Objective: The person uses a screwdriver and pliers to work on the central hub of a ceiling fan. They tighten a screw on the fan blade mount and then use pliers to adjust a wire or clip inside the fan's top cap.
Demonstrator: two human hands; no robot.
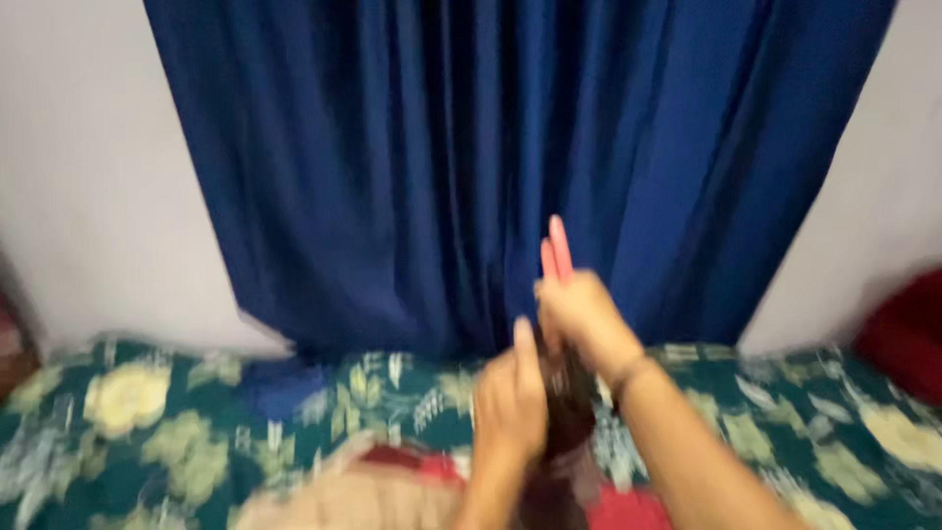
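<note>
My right hand (pixel 586 321) is raised in front of me, closed around a slim pink stick-like thing (pixel 557 248) that pokes up above the fist. Just below it, my left hand (pixel 510 402) grips a dark brownish bundle (pixel 567 407) that hangs down between both hands; the right hand touches its top. The picture is blurred, so I cannot tell what the bundle is made of. Both forearms reach up from the bottom edge.
A deep blue curtain (pixel 471 157) hangs straight ahead between pale walls (pixel 88 177). Below lies a bed cover (pixel 177 432) in green with yellow flowers. Something red (pixel 908 334) sits at the right edge, and a red and tan cloth (pixel 383 486) lies near me.
</note>
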